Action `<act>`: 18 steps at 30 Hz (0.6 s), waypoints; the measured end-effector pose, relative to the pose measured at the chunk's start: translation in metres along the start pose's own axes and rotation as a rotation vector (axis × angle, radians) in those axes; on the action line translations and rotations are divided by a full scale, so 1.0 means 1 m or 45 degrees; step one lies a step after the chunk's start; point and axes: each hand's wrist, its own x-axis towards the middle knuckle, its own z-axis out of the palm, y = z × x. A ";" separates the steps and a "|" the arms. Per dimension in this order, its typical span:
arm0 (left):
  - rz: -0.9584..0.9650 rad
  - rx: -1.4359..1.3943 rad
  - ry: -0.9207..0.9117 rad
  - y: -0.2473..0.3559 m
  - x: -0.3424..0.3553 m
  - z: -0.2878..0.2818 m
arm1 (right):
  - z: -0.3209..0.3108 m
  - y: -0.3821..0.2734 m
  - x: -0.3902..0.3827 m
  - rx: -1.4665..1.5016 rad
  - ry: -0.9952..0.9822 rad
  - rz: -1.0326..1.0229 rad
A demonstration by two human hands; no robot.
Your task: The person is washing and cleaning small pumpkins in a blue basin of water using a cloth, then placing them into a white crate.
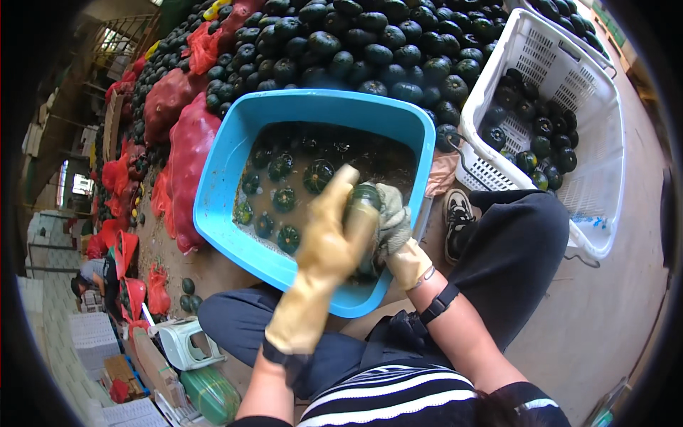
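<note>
Over a blue plastic tub (213,188) of murky water, I hold a dark green kabocha squash (366,193) tilted between both hands. My right hand (393,222), in a grey knit glove with a yellow rubber cuff, is closed around its right side. Against its left side, my left hand (331,231) wears a yellow rubber glove; it is smeared by motion, with fingers and thumb straddling the squash. Several small squashes (284,199) float in the tub to the left of my hands. The squash's lower part is hidden by the gloves.
Behind the tub rises a large heap of squashes (324,44). At right a white slatted crate (605,135) holds several more squashes. Red mesh sacks (191,171) lean at the tub's left. A white plastic stool (186,345) and a bent-over person (96,274) are farther left.
</note>
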 end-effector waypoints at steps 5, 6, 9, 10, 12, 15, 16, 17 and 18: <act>-0.211 0.421 0.255 0.004 -0.042 0.000 | 0.046 0.002 -0.023 0.540 0.478 0.080; -0.262 0.374 0.190 0.000 -0.042 -0.004 | 0.041 -0.001 -0.016 0.097 0.428 0.005; -0.114 0.324 0.124 -0.012 -0.037 -0.029 | 0.034 -0.003 0.004 -1.522 0.287 -0.365; -0.008 0.211 0.216 -0.023 -0.031 -0.033 | 0.040 -0.004 0.004 -1.605 0.296 -0.599; -0.117 0.031 0.278 -0.036 -0.028 -0.041 | 0.062 0.004 0.008 -2.020 0.425 -0.659; -0.150 0.083 0.156 -0.041 -0.026 -0.047 | 0.031 0.031 0.007 -1.788 0.066 -0.834; -0.287 0.065 0.108 -0.040 -0.030 -0.046 | 0.029 0.047 0.010 -1.788 0.067 -0.816; -0.283 0.062 0.106 -0.039 -0.030 -0.044 | 0.033 0.053 0.019 -1.185 0.263 -0.799; -0.293 -0.072 0.115 -0.040 -0.030 -0.040 | 0.028 0.063 0.028 -0.584 0.445 -0.756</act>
